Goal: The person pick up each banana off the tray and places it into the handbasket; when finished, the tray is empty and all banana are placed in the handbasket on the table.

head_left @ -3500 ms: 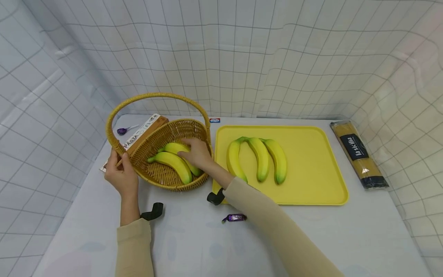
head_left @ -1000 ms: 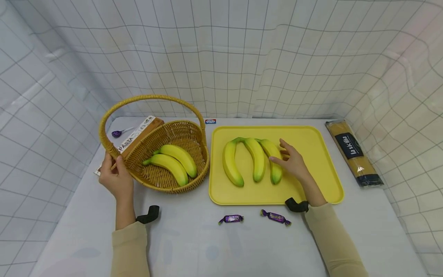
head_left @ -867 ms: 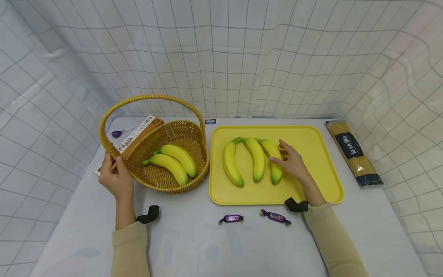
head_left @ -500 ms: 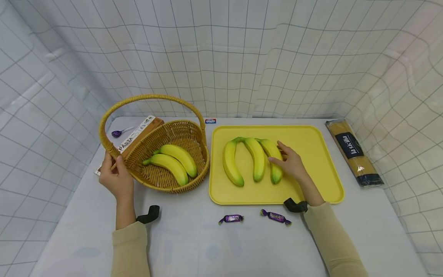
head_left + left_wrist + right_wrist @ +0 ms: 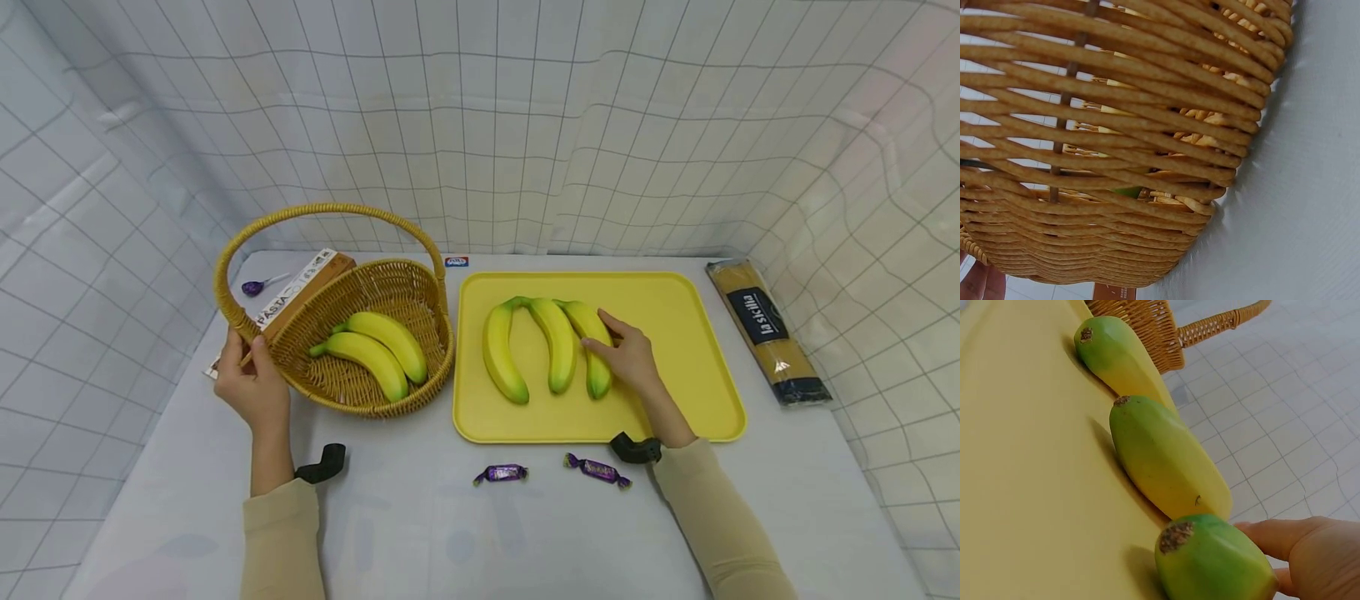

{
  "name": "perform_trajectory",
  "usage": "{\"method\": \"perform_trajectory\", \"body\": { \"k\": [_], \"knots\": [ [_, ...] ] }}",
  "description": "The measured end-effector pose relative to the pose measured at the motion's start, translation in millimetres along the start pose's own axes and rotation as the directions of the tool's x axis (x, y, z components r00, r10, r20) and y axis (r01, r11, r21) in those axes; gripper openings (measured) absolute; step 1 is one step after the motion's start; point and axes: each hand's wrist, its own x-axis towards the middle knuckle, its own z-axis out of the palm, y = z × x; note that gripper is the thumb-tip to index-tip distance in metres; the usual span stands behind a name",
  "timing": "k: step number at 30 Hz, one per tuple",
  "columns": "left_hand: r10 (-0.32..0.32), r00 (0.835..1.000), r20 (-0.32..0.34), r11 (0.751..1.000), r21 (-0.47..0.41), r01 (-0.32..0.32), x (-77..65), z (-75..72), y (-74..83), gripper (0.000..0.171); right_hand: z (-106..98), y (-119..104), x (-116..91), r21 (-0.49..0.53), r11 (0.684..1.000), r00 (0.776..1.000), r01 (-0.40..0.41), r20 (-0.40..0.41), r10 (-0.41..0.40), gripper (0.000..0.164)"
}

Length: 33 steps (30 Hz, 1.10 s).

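Note:
My left hand (image 5: 255,383) pinches the left rim of a wicker basket (image 5: 397,271) where its tall handle meets it. Two bananas (image 5: 366,357) lie side by side inside the basket. In the left wrist view the woven wall (image 5: 1116,150) fills most of the picture, with a few fingertips (image 5: 982,281) at the lower left. Three more bananas lie on a yellow tray (image 5: 675,367). Around the rightmost banana (image 5: 597,375) my right hand (image 5: 633,358) has thumb and fingers on opposite sides. The right wrist view shows the thumb against that banana (image 5: 1210,562), other fingers mostly hidden.
A pasta box (image 5: 303,287) and a purple lollipop (image 5: 253,288) lie behind the basket's left side. Two purple wrapped candies (image 5: 506,473) sit before the tray. A spaghetti packet (image 5: 765,325) is to its right. A small blue-and-red item (image 5: 456,262) lies at the back edge.
My right hand left the basket's bananas, moved right to the tray, and closed in on the rightmost banana. The left hand keeps its hold on the basket.

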Motion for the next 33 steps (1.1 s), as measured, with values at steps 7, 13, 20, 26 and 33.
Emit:
{"method": "perform_trajectory", "body": {
  "k": [7,13,20,26,33],
  "knots": [
    [0.011,1.0,0.006,1.0,-0.003,-0.011,3.2,-0.6,-12.8,0.029,6,-4,-1,0.024,1.0,0.998,-0.018,-0.067,0.02,0.064],
    [0.019,1.0,0.016,1.0,-0.017,-0.019,4.5,-2.4,-19.9,0.029,6,-8,-3,0.031,0.999,0.996,-0.031,-0.088,0.034,0.062],
    [-0.026,0.999,0.031,1.0,-0.011,0.026,3.4,-0.7,-18.7,0.032,-6,-22,-14,0.07,0.997,0.995,-0.015,-0.101,0.022,0.06],
    [-0.001,1.0,0.029,1.0,-0.025,0.002,3.3,-2.8,-16.5,0.03,-16,-41,-19,0.073,0.995,0.991,0.07,-0.119,-0.061,0.059],
    [0.014,0.999,0.029,1.0,-0.027,-0.013,3.1,-3.0,-16.6,0.029,-16,-70,-23,0.083,0.987,0.989,0.135,-0.076,-0.129,0.057]
  ]
}}
